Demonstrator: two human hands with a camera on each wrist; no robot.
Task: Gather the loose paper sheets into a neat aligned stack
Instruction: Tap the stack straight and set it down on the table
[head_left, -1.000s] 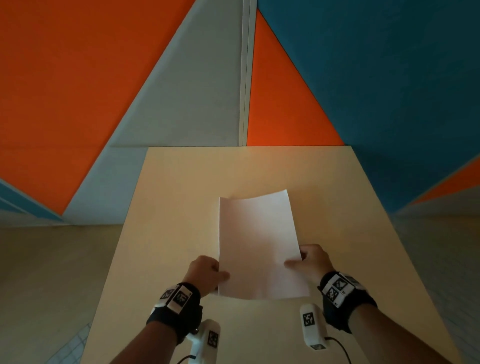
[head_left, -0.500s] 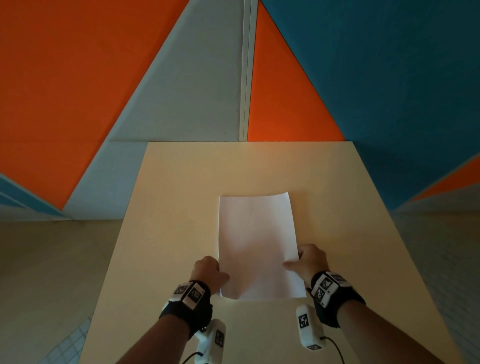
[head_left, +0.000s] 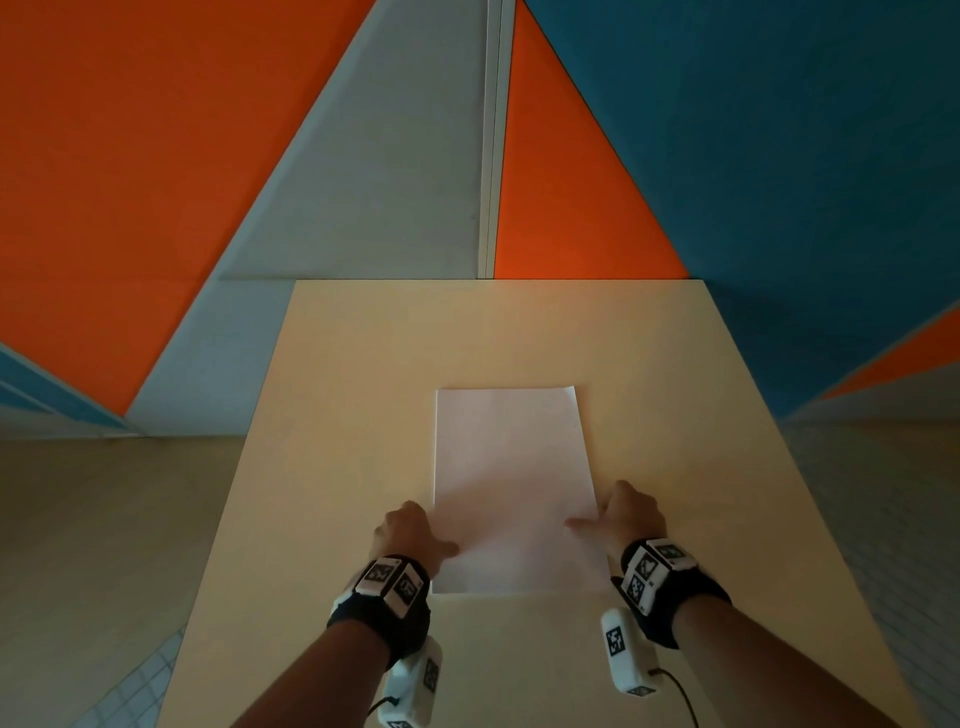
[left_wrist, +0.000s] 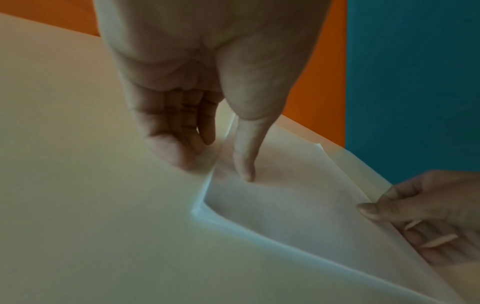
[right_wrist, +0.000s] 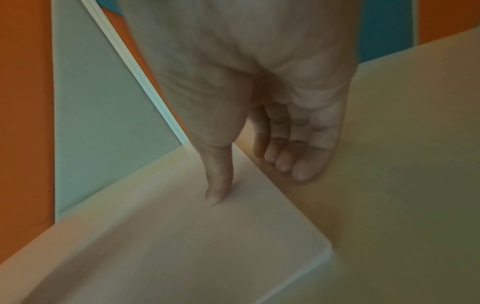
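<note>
A white stack of paper sheets (head_left: 511, 483) lies lengthwise on the pale wooden table (head_left: 353, 415), edges lined up. My left hand (head_left: 413, 530) holds its near left edge. In the left wrist view the thumb (left_wrist: 244, 162) presses on top of the stack (left_wrist: 285, 205) and the curled fingers (left_wrist: 182, 144) sit against its side edge. My right hand (head_left: 628, 514) holds the near right edge. Its thumb (right_wrist: 218, 185) rests on the top sheet (right_wrist: 182, 246), and its fingers (right_wrist: 298, 160) lie along the side edge on the table.
The table's far edge (head_left: 498, 281) meets a wall of orange, grey and blue panels (head_left: 389, 182). Floor drops away past the left (head_left: 104, 519) and right (head_left: 909, 519) table edges. Bare tabletop surrounds the stack.
The stack, held tilted with its far end raised a second ago, has come down flat on the table. Both hands stayed at its near side edges.
</note>
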